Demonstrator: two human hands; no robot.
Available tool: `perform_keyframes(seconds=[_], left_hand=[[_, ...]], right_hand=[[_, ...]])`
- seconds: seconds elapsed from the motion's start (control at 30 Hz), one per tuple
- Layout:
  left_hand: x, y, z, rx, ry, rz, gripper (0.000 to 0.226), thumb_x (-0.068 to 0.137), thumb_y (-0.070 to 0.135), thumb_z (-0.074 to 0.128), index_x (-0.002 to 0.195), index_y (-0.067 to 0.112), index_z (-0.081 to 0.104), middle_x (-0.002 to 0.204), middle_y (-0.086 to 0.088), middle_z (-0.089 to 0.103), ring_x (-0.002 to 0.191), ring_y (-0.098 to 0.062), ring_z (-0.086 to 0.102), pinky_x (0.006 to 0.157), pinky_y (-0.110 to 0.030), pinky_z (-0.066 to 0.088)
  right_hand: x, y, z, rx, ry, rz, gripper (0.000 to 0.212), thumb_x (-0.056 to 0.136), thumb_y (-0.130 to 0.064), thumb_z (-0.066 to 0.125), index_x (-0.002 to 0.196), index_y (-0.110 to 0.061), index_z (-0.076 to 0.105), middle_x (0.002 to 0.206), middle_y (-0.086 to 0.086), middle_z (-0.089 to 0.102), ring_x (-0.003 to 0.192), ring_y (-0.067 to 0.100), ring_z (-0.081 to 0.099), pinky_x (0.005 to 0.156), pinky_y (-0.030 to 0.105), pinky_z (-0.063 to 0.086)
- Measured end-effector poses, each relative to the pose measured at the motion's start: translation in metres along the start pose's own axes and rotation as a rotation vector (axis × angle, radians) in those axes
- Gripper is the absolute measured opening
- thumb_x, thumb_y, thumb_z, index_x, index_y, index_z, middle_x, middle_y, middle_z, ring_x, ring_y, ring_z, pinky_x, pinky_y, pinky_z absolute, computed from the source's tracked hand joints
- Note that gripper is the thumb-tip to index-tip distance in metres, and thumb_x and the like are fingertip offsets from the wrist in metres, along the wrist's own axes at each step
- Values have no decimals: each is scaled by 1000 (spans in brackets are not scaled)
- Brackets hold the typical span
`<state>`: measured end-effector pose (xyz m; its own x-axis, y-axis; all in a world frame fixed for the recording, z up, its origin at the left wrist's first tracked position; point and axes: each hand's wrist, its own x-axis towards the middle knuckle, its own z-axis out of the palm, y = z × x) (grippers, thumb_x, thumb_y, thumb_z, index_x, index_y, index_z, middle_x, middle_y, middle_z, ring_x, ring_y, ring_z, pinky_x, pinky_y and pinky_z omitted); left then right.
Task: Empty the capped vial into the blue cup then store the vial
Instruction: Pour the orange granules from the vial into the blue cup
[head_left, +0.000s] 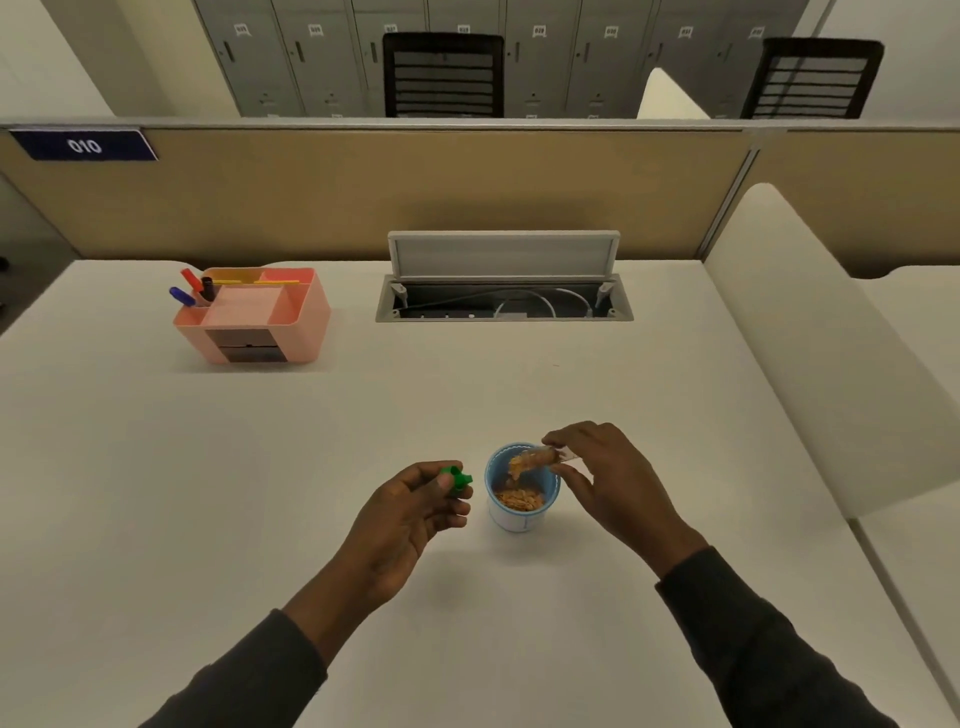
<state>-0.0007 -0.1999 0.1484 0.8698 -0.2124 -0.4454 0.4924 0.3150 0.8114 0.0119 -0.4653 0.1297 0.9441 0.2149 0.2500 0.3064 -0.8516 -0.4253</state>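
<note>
A small blue cup (521, 512) stands on the white desk in front of me, with orange-brown flakes (520, 500) lying in its bottom. My right hand (608, 480) holds a clear vial (537, 460) tilted mouth-down over the cup's rim, and flakes are falling from it into the cup. Just left of the cup, my left hand (415, 506) pinches the green cap (457, 479) between thumb and fingers.
A pink desk organizer (254, 314) with pens and markers stands at the back left. An open cable hatch (504, 299) with wires sits at the back middle. A tan partition runs behind the desk and a white divider (810, 364) rises on the right.
</note>
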Motion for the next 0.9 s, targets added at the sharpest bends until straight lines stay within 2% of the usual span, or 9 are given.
perform_keyframes(seconds=[0.17, 0.5, 0.63, 0.77, 0.9], left_hand=[[-1, -3, -2, 0, -3, 1, 24, 97, 8, 55, 117, 0, 66, 96, -19, 73, 81, -27, 67, 74, -34, 60], [-2, -4, -1, 22, 8, -11, 24, 98, 9, 56, 118, 2, 67, 98, -20, 73, 84, -29, 67, 77, -37, 59], [-3, -5, 0, 15, 7, -18, 23, 98, 8, 55, 117, 2, 67, 96, -19, 73, 82, -27, 68, 77, -36, 60], [-4, -5, 0, 18, 5, -23, 23, 98, 8, 55, 117, 2, 67, 96, -19, 73, 83, -28, 67, 76, -36, 60], [-6, -5, 0, 58, 10, -16, 22, 98, 7, 56, 116, 3, 68, 97, -20, 73, 84, -29, 67, 77, -36, 60]], right_hand=[[0, 3, 1, -23, -27, -7, 32, 88, -20, 76, 119, -22, 69, 114, -4, 71, 98, 19, 61, 77, 21, 44], [5, 0, -5, -167, -11, -143, 31, 85, -17, 79, 115, -19, 71, 108, 2, 74, 94, 25, 66, 77, 36, 56], [7, -6, -9, -168, 23, -143, 30, 85, -18, 79, 114, -19, 72, 105, 2, 73, 90, 24, 65, 73, 34, 54], [2, -8, -5, -187, -18, -117, 33, 81, -21, 83, 113, -23, 73, 103, 0, 71, 85, 21, 66, 67, 29, 51], [-4, -10, -5, -107, -21, -39, 29, 89, -28, 75, 117, -28, 70, 106, -6, 71, 87, 15, 65, 70, 25, 48]])
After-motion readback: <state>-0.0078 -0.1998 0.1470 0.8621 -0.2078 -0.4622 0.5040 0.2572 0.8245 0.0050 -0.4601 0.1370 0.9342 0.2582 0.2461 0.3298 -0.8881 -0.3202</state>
